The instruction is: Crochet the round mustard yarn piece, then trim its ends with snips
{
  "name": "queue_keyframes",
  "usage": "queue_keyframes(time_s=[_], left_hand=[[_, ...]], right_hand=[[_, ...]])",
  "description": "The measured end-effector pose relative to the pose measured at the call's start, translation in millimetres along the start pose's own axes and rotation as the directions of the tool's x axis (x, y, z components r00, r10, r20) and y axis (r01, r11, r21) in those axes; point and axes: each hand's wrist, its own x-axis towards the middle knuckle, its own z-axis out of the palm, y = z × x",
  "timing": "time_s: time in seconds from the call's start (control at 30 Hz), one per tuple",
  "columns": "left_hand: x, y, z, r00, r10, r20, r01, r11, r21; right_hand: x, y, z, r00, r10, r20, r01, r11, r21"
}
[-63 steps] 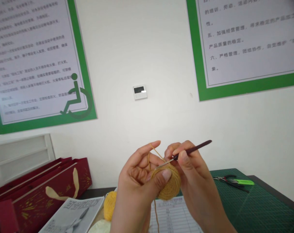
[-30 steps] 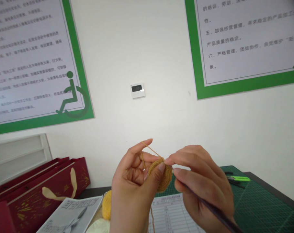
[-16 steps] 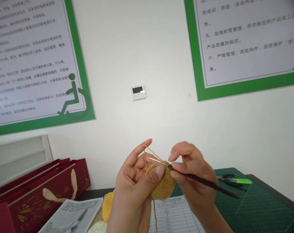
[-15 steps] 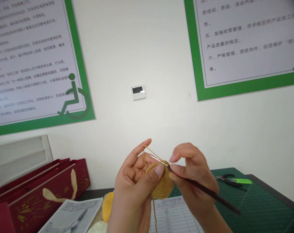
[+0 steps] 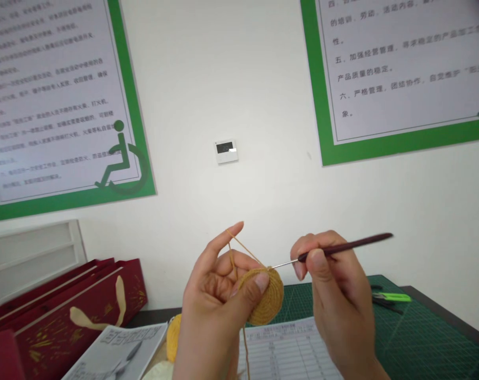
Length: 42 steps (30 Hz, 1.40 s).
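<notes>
Hook (image 5: 354, 244) meets disc (image 5: 270, 302)

Red bags (image 5: 57, 322) stand left. Centre, my left hand (image 5: 219, 298) pinches the disc, yarn (image 5: 247, 248) over its raised forefinger. The hook, gripped in my right hand (image 5: 340, 287), touches the disc's far edge. Right lies a green mat (image 5: 429, 327).

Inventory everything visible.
Crocheted disc: one, mustard, centre.
Strands: three visible, mustard, centre.
Hook: one, maroon-handled, right.
Yarn bundle: one, yellow, bottom.
Pale item: one, cream, bottom.
Form: one, white, bottom.
Picture sheet: one, grey, left.
Bags: at least two, red, left.
Panel: one, white, left.
Mat: one, green, right.
Tools: count unclear, black and green, right.
Table: one, black, bottom.
Posters: two, white-green, top.
Device: one, white, centre.
Wall: one, white, background.
Left hand: one, centre.
Right hand: one, right.
</notes>
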Motion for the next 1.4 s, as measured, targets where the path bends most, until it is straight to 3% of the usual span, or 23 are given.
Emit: queue_keyframes(time_s=[0.07, 0.13, 0.2, 0.23, 0.3, 0.37, 0.4, 0.43, 0.5, 0.53, 0.57, 0.63, 0.7, 0.8, 0.93, 1.07, 1.13, 1.27, 1.4], left_hand=[[1, 1, -1.8, 0.998, -0.028, 0.051, 0.03, 0.999, -0.045], [1, 2, -2.1, 0.996, -0.048, 0.076, 0.053, 0.996, -0.07], [0, 2, -0.8, 0.996, -0.055, 0.067, 0.06, 0.995, -0.076], [0, 2, 0.3, 0.997, -0.053, 0.056, 0.057, 0.995, -0.076], [-2, 2, 3.1, 0.999, -0.042, 0.032, 0.044, 0.996, -0.074], [-3, 2, 6.0, 1.0, -0.017, -0.011, 0.017, 0.998, -0.064], [-3, 1, 7.2, 0.999, -0.008, -0.033, 0.006, 0.998, -0.063], [-3, 1, 7.9, 0.999, -0.006, -0.047, 0.002, 0.997, -0.071], [-3, 0, 7.4, 0.999, -0.047, -0.026, 0.043, 0.991, -0.125], [-2, -1, 6.2, 0.996, -0.089, 0.013, 0.09, 0.982, -0.167], [-1, -1, 4.2, 0.988, -0.14, 0.065, 0.151, 0.966, -0.211], [1, -3, -0.8, 0.96, -0.227, 0.167, 0.267, 0.92, -0.286], [3, -3, -6.1, 0.934, -0.272, 0.232, 0.339, 0.877, -0.34], [4, -3, -12.1, 0.928, -0.241, 0.285, 0.341, 0.857, -0.386], [6, -5, -15.6, 0.928, -0.233, 0.292, 0.332, 0.871, -0.362], [7, -6, -13.1, 0.965, -0.135, 0.223, 0.194, 0.944, -0.268], [5, -6, -9.7, 0.986, -0.073, 0.15, 0.101, 0.977, -0.186], [2, -3, -2.3, 0.998, -0.048, 0.034, 0.051, 0.995, -0.085], [1, -2, 1.4, 1.0, -0.027, -0.005, 0.026, 0.997, -0.072]], right_hand=[[5, -1, 3, 0.97, 0.232, 0.08, -0.242, 0.956, 0.164], [8, -1, 8, 0.891, 0.408, 0.197, -0.449, 0.852, 0.268], [7, 1, 12, 0.834, 0.481, 0.269, -0.548, 0.779, 0.305], [6, 2, 14, 0.833, 0.479, 0.276, -0.548, 0.778, 0.305], [4, 5, 15, 0.898, 0.375, 0.231, -0.429, 0.862, 0.268], [3, 7, 11, 0.977, 0.129, 0.168, -0.149, 0.982, 0.116], [3, 7, 8, 0.985, -0.041, 0.166, 0.043, 0.999, -0.009], [3, 8, 4, 0.957, -0.217, 0.19, 0.246, 0.959, -0.14], [2, 8, -1, 0.836, -0.477, 0.273, 0.546, 0.773, -0.323], [1, 9, -2, 0.786, -0.539, 0.303, 0.617, 0.706, -0.346], [-1, 10, -2, 0.768, -0.565, 0.3, 0.64, 0.694, -0.33], [-6, 12, 2, 0.824, -0.513, 0.241, 0.559, 0.805, -0.198], [-11, 13, 10, 0.936, -0.342, 0.088, 0.343, 0.939, 0.002], [-12, 10, 18, 0.992, -0.123, 0.013, 0.117, 0.968, 0.224], [-4, 0, 18, 0.992, 0.11, 0.058, -0.124, 0.927, 0.354], [2, -3, 16, 0.896, 0.358, 0.263, -0.44, 0.804, 0.401], [1, -1, 16, 0.903, 0.35, 0.247, -0.42, 0.838, 0.349], [-4, 4, 17, 0.982, 0.13, 0.134, -0.157, 0.964, 0.213], [-6, 5, 16, 0.997, 0.056, 0.057, -0.066, 0.977, 0.202]])
